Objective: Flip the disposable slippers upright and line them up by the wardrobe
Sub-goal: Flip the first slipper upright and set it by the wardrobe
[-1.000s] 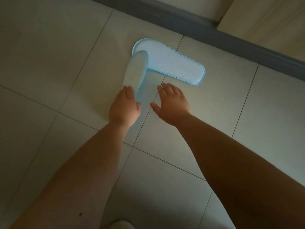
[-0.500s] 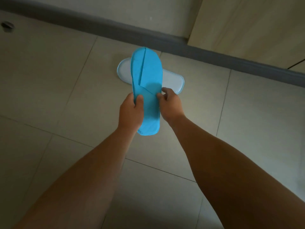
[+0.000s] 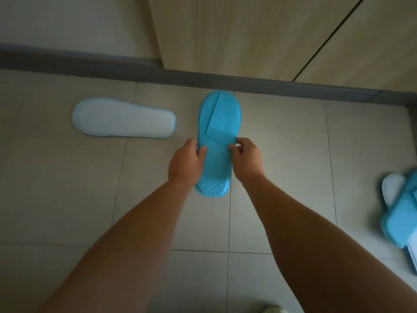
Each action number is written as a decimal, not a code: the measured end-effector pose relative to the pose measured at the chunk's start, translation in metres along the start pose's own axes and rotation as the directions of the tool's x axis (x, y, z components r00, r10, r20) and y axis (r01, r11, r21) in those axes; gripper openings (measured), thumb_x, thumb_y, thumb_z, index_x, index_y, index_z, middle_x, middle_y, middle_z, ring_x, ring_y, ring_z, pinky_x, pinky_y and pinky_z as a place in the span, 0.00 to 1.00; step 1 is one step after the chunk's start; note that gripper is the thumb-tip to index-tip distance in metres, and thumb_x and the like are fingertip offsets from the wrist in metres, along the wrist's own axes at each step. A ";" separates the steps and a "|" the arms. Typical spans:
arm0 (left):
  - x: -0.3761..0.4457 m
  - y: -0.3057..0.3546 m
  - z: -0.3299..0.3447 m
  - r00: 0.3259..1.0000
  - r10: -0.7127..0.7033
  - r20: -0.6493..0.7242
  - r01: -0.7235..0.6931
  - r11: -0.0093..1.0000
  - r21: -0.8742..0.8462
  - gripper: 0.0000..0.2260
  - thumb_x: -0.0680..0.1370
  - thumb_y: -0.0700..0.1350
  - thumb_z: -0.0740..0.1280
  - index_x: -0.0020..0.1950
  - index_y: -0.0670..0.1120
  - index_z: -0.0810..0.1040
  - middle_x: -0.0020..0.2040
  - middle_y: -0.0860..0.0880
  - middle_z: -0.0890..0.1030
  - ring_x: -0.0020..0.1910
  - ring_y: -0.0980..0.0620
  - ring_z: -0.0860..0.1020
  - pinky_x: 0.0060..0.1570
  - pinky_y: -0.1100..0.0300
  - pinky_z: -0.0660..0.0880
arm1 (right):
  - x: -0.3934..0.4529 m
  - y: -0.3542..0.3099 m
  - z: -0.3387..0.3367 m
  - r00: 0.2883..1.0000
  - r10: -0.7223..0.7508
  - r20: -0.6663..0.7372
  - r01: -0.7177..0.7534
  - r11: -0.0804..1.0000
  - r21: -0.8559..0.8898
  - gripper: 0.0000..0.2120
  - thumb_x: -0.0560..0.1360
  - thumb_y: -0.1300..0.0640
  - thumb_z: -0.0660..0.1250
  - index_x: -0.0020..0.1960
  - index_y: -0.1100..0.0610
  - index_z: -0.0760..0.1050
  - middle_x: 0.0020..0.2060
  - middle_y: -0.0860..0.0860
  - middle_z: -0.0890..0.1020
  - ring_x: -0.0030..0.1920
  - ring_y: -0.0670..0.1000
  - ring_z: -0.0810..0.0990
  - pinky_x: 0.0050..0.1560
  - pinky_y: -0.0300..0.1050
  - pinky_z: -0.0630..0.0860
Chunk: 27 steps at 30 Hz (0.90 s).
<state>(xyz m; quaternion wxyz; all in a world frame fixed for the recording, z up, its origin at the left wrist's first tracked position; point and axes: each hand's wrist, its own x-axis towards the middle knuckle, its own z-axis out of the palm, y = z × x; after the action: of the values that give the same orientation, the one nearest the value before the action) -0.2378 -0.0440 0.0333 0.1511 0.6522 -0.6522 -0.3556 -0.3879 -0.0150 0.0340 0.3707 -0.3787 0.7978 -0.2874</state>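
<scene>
A blue disposable slipper (image 3: 217,123) faces up, its flat toe band showing, toe pointing at the wardrobe (image 3: 259,35). My left hand (image 3: 185,163) grips its left edge and my right hand (image 3: 247,159) pinches its right edge near the band. I cannot tell whether it touches the floor. A second slipper (image 3: 123,118) lies sole-up, pale white, crosswise on the tiles to the left, apart from both hands.
A grey skirting strip (image 3: 112,66) runs along the wall and the wardrobe's foot. More blue and white slippers (image 3: 401,213) lie heaped at the right edge, blurred. Beige floor tiles (image 3: 282,143) spread around. A pale object (image 3: 274,309) peeks in at the bottom.
My left hand lifted the slipper and turned it blue side up; both hands then carried it right, off the sole-up slipper, towards the wardrobe. The view has shifted right, showing the heap.
</scene>
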 end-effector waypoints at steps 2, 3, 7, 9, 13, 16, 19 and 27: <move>0.003 0.008 0.015 1.000 0.020 0.024 -0.021 0.999 0.039 0.14 0.79 0.52 0.61 0.54 0.40 0.73 0.46 0.38 0.82 0.47 0.36 0.78 0.45 0.46 0.75 | 0.007 0.012 -0.011 1.000 0.014 -0.023 -0.014 1.000 -0.021 0.15 0.79 0.55 0.61 0.64 0.56 0.74 0.38 0.48 0.80 0.40 0.49 0.79 0.39 0.42 0.75; 0.005 0.012 0.021 0.999 0.024 0.032 -0.026 0.998 0.057 0.14 0.79 0.52 0.61 0.53 0.40 0.73 0.46 0.38 0.82 0.47 0.36 0.78 0.44 0.47 0.75 | 0.011 0.017 -0.015 0.999 0.018 -0.036 -0.019 0.999 -0.031 0.15 0.79 0.55 0.61 0.64 0.56 0.73 0.38 0.47 0.79 0.39 0.48 0.78 0.37 0.40 0.73; 0.017 0.020 0.042 0.998 0.028 0.059 -0.036 0.990 0.139 0.15 0.79 0.52 0.61 0.52 0.40 0.73 0.48 0.39 0.82 0.48 0.36 0.79 0.44 0.48 0.75 | 0.027 0.028 -0.026 0.999 0.016 -0.043 -0.020 0.995 -0.097 0.16 0.79 0.55 0.61 0.66 0.55 0.72 0.42 0.47 0.80 0.41 0.48 0.78 0.38 0.39 0.71; 0.022 0.020 0.050 0.998 0.025 0.053 -0.034 0.983 0.183 0.15 0.79 0.53 0.61 0.53 0.41 0.73 0.49 0.39 0.82 0.49 0.37 0.79 0.42 0.50 0.72 | 0.034 0.030 -0.027 0.999 0.017 -0.035 -0.021 0.992 -0.126 0.17 0.79 0.54 0.60 0.67 0.55 0.71 0.46 0.50 0.82 0.45 0.51 0.80 0.42 0.42 0.74; 0.028 0.019 0.057 0.999 0.024 0.039 -0.033 0.971 0.238 0.15 0.79 0.53 0.61 0.52 0.41 0.73 0.48 0.38 0.82 0.47 0.36 0.79 0.38 0.53 0.67 | 0.044 0.033 -0.025 1.000 0.018 -0.025 -0.022 0.986 -0.163 0.18 0.79 0.54 0.61 0.67 0.55 0.71 0.51 0.53 0.83 0.50 0.54 0.80 0.45 0.44 0.75; 0.030 0.015 0.055 0.999 0.009 0.040 -0.020 0.963 0.269 0.16 0.79 0.53 0.60 0.53 0.40 0.73 0.48 0.38 0.82 0.48 0.36 0.79 0.39 0.51 0.70 | 0.047 0.031 -0.019 1.000 0.010 -0.009 -0.012 0.985 -0.174 0.18 0.79 0.55 0.61 0.67 0.55 0.72 0.53 0.54 0.82 0.50 0.54 0.80 0.44 0.43 0.73; 0.032 0.009 0.051 1.000 -0.001 0.027 -0.007 0.958 0.287 0.16 0.79 0.53 0.60 0.53 0.40 0.73 0.48 0.38 0.82 0.48 0.36 0.79 0.39 0.52 0.69 | 0.049 0.027 -0.011 1.000 0.005 0.006 -0.004 0.985 -0.172 0.18 0.78 0.55 0.61 0.67 0.55 0.72 0.54 0.54 0.82 0.51 0.54 0.80 0.46 0.44 0.75; 0.045 -0.006 0.030 0.999 -0.038 0.003 0.035 0.932 0.360 0.16 0.80 0.53 0.59 0.55 0.40 0.72 0.50 0.38 0.81 0.49 0.36 0.79 0.43 0.49 0.73 | 0.059 0.009 0.016 1.000 -0.007 0.029 0.013 0.977 -0.215 0.16 0.77 0.54 0.62 0.62 0.56 0.75 0.51 0.54 0.82 0.44 0.54 0.78 0.42 0.45 0.74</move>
<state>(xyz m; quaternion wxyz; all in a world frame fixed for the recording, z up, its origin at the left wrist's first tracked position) -0.2580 -0.0790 -0.0035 0.0192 0.6791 -0.6947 -0.2363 -0.4038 -0.0609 -0.0037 0.3375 -0.4246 0.8169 -0.1960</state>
